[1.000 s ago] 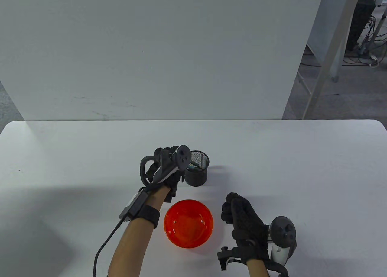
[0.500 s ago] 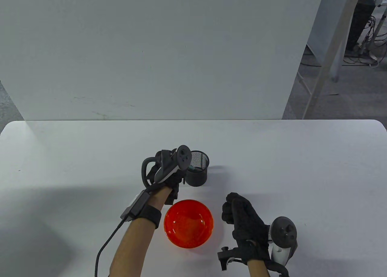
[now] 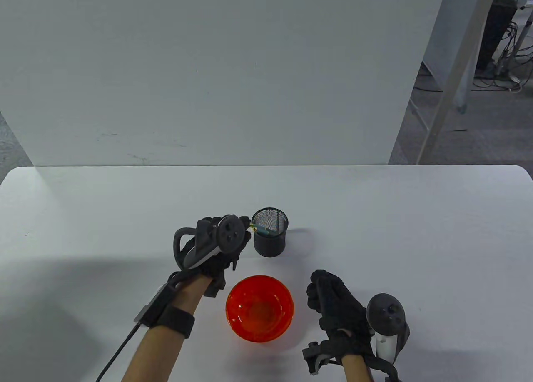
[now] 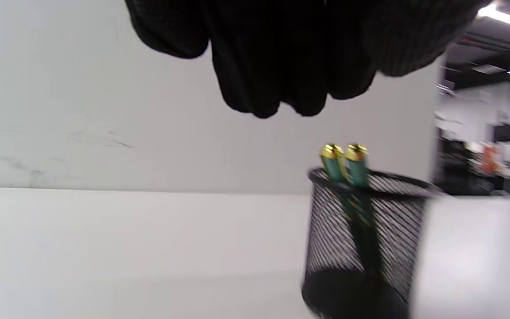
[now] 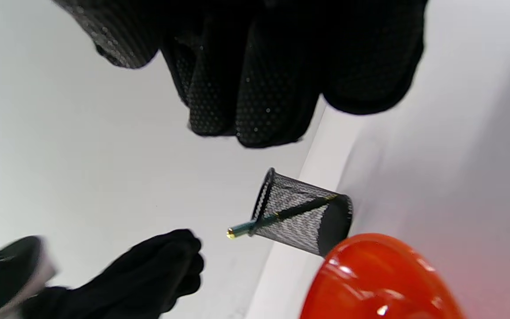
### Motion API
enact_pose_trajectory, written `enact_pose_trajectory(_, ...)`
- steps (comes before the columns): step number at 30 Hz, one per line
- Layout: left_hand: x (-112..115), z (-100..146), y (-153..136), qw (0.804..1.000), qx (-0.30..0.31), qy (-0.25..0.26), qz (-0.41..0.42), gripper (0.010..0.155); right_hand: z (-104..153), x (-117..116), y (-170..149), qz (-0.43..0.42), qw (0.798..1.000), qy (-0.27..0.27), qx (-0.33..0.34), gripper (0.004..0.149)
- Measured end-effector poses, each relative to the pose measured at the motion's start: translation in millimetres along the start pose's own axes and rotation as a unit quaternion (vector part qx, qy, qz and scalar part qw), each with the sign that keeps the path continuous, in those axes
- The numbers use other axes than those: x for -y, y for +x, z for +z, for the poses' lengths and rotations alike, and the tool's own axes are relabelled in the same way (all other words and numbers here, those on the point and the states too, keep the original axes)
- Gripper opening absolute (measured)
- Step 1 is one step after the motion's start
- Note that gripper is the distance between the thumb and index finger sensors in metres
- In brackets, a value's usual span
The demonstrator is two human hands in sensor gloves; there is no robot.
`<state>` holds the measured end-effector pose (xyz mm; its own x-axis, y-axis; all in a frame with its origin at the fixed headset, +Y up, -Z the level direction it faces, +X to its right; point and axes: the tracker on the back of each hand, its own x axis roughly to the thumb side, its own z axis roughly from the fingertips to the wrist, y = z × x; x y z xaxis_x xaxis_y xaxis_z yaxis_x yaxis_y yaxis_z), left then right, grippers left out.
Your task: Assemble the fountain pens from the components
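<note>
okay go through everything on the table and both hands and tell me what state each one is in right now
mesh pen cup: upright on the table, two pens inside.
teal pens: lean on the cup's rim, gold ends sticking out, not held.
orange bowl: upright; looks empty.
left hand: beside the cup, apart from the pens, fingers curled, holding nothing visible.
right hand: right of the bowl, fingers curled in; no object visible in its grip.

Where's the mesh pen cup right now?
In the table view the mesh pen cup stands mid-table, just behind the orange bowl, right of the left hand.
</note>
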<state>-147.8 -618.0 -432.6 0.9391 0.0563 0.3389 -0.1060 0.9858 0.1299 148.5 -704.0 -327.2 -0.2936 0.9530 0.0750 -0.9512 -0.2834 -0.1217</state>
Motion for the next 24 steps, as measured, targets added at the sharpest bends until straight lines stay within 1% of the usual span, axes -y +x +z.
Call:
enact_pose_trajectory(1,0,13,-2,0.999,0.021,-0.027,0.007,0.049,0,-2,1,0.014,1.000,0.009,0.002,0.049)
enact_pose_trajectory(3,1,37,-5,0.996,0.025,-0.071,0.042,0.052,1,-7,2,0.040,0.999,0.027,0.011,0.050)
enact_pose_trajectory(4,2,54,-8,0.993,0.021,-0.097,0.058,0.054,1,-11,4,0.061,0.997,0.047,0.023,0.050)
enact_pose_trajectory(5,4,71,-12,0.991,0.020,-0.112,0.070,0.056,2,-16,6,0.083,0.993,0.071,0.041,0.050)
enact_pose_trajectory(6,5,80,-14,0.990,0.019,-0.115,0.075,0.057,2,-20,7,0.099,0.990,0.090,0.051,0.051)
enact_pose_trajectory(8,11,105,-24,0.990,0.010,-0.110,0.083,0.059,3,-29,12,0.154,0.976,0.134,0.080,0.052)
enact_pose_trajectory(10,19,119,-34,0.991,-0.015,-0.113,0.076,0.062,5,-32,16,0.220,0.961,0.144,0.089,0.056)
enact_pose_trajectory(11,25,124,-39,0.990,-0.023,-0.113,0.076,0.066,5,-33,18,0.265,0.949,0.149,0.084,0.059)
enact_pose_trajectory(13,36,128,-43,0.991,-0.025,-0.111,0.074,0.071,6,-32,22,0.350,0.918,0.179,0.059,0.076)
enact_pose_trajectory(14,44,127,-44,0.991,-0.026,-0.116,0.066,0.073,6,-31,23,0.413,0.886,0.205,0.050,0.082)
enact_pose_trajectory(15,48,127,-43,0.991,-0.025,-0.121,0.057,0.075,6,-30,24,0.442,0.871,0.210,0.043,0.086)
enact_pose_trajectory(17,54,124,-44,0.991,-0.028,-0.122,0.036,0.076,6,-26,24,0.506,0.830,0.234,0.028,0.090)
enact_pose_trajectory(18,54,124,-45,0.991,-0.030,-0.127,0.041,0.076,6,-23,23,0.517,0.822,0.236,0.026,0.090)
enact_pose_trajectory(20,55,125,-47,0.991,-0.030,-0.118,0.053,0.076,7,-19,20,0.522,0.821,0.231,0.024,0.090)
enact_pose_trajectory(22,56,127,-49,0.991,-0.029,-0.111,0.071,0.075,9,-14,10,0.503,0.839,0.207,0.025,0.089)
enact_pose_trajectory(24,57,130,-52,0.989,-0.033,-0.115,0.083,0.074,10,-11,-2,0.470,0.867,0.159,0.037,0.087)
